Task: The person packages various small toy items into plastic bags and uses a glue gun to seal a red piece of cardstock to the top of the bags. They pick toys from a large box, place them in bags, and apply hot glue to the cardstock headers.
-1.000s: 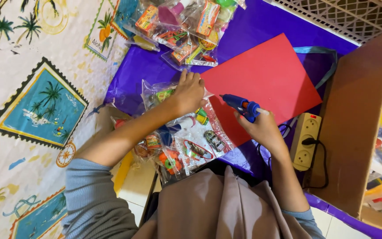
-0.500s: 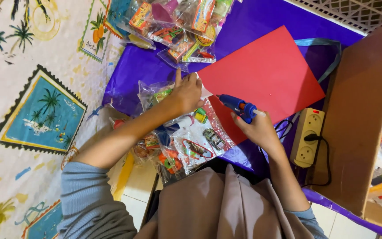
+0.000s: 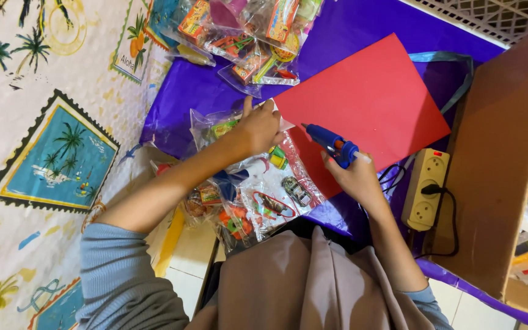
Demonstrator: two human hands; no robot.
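My right hand [image 3: 357, 177] grips a blue glue gun [image 3: 332, 143] whose nozzle points at the near-left part of a red paper sheet [image 3: 368, 104]. That sheet lies on a purple cloth [image 3: 349, 36]. My left hand [image 3: 258, 128] rests at the sheet's left corner, fingers pressed on clear plastic toy packets [image 3: 264, 189] beside it. Whether the fingers pinch the sheet's edge or a packet is unclear.
More clear packets of colourful toys [image 3: 245, 36] are heaped at the far side. A cream power strip [image 3: 426, 189] with a black plug sits at the right, next to a brown cardboard wall [image 3: 496, 159]. A palm-tree patterned cloth [image 3: 50, 140] covers the left.
My left hand has shifted slightly toward the red sheet's corner. The glue gun stays in my right hand, nozzle nearer the sheet's edge.
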